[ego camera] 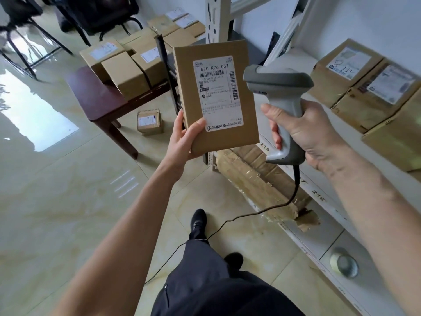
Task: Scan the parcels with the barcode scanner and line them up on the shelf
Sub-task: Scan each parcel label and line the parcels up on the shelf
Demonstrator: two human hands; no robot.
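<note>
While raised chest-high beside the shelf (319, 124), left hand (184, 137) gripping parcel (216, 96) by lower corner, label up; right hand (303, 131) wrapped round scanner (279, 96), aimed at label.

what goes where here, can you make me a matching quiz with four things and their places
Things:
1. flat parcel
2. scanner
3. tape roll
4. small box

Places:
A. on the floor by the dark table
B. in the right hand
C. on the shelf, near end
D. in the left hand

Pairs: 1-D, 2-B, 3-C, 4-A
</note>
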